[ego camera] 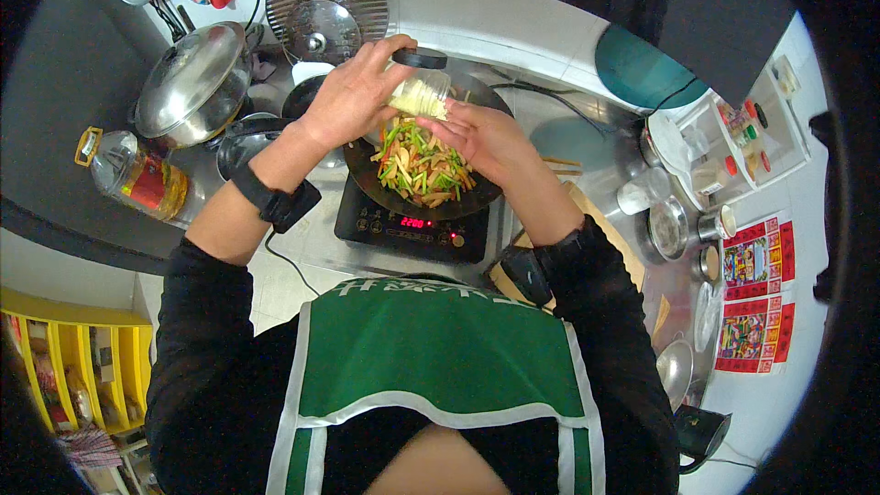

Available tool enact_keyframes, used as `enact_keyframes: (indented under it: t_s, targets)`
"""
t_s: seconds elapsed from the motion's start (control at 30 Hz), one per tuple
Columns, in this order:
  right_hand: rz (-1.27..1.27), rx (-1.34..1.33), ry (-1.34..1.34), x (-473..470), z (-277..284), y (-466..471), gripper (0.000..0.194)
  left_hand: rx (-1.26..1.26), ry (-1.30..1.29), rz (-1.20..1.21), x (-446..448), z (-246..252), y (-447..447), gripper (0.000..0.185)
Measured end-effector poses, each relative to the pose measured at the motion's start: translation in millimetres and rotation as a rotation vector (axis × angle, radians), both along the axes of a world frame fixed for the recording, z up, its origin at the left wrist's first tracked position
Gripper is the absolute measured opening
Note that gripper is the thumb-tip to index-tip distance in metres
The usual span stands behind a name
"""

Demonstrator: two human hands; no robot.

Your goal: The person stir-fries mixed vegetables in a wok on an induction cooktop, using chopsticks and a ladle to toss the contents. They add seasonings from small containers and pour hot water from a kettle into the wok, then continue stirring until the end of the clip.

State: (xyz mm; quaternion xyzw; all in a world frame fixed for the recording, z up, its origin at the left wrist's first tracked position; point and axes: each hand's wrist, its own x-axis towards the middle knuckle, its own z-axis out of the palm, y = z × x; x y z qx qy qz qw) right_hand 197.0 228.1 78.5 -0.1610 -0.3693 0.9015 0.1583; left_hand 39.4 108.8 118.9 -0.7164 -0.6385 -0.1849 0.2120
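My left hand (357, 93) grips a clear jar (427, 88) of pale yellow granules, tilted over the wok. A black lid (420, 58) sits by its upper end, near my fingertips. At the jar's lower end is my right hand (485, 137), its thumb and fingers close around the granules; whether it grips the jar is unclear. Below both hands, a dark wok (424, 212) holds sliced food with green stalks (421, 168) and some red strips. It stands on a black induction cooker (412, 237) with a lit red display.
On the left are an oil bottle (141, 175), a large lidded steel pot (196, 86) and a dark pan (251, 144). A glass lid (322, 31) leans behind. To the right stand a cutting board (605, 234), a steel bowl (667, 227) and a spice rack (746, 144). Cables (557, 97) cross the counter.
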Motion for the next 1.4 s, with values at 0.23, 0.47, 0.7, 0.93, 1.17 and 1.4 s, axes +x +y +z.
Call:
enact_keyframes:
  t_s: [0.23, 0.47, 0.7, 0.93, 1.17, 1.4]
  targets:
    - [0.014, -0.056, -0.035, -4.2, 2.2, 2.0, 0.028, 0.001, -0.028, 0.040, -3.4, -7.9, -1.5, 0.052]
    - [0.025, 0.187, -0.091, -1.4, 0.5, 9.3, 0.035, 0.039, -0.385, 0.075, -1.7, -27.9, -1.5, 0.063]
    - [-0.008, 1.152, -0.490, -18.4, 32.1, 40.7, 0.020, 0.123, -0.742, 0.182, -12.5, -50.1, -21.8, 0.073]
    - [-0.203, 1.694, -0.322, -31.5, 44.0, 52.5, 0.021, 0.121, -1.130, 0.130, -11.4, -61.0, -49.6, 0.069]
    - [0.211, 1.287, -0.378, -24.2, 50.2, 27.0, 0.049, -0.021, -1.814, -0.357, 9.0, -55.4, -57.1, 0.060]
    - [0.506, 0.976, -0.070, 15.7, 48.4, -6.9, 0.075, -0.364, -2.040, -0.899, 36.9, -49.8, -46.8, 0.081]
